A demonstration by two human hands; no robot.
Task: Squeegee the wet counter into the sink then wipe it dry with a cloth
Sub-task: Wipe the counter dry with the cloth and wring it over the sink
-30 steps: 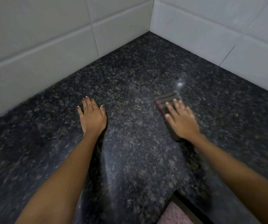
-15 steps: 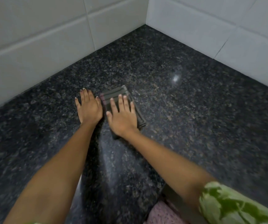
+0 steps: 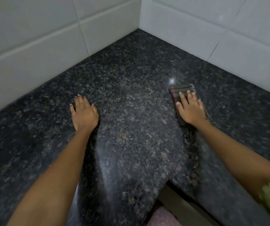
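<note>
A dark speckled granite counter (image 3: 131,111) fills the corner between two tiled walls. A folded grey cloth with dark red stripes (image 3: 181,90) lies flat on it at the right. My right hand (image 3: 190,110) presses down on the cloth with straight fingers, covering its near half. My left hand (image 3: 83,113) rests flat on the bare counter to the left, fingers straight, well apart from the cloth. No squeegee and no sink show in the head view.
White tiled walls (image 3: 33,46) meet in a corner behind the counter. The counter's inner front edge (image 3: 166,180) forms a notch near my body, with a pink fabric (image 3: 160,216) below it. A light glints on the granite beside the cloth.
My right hand has slid the cloth from beside my left hand back to the right across the counter. My left hand has stayed in place.
</note>
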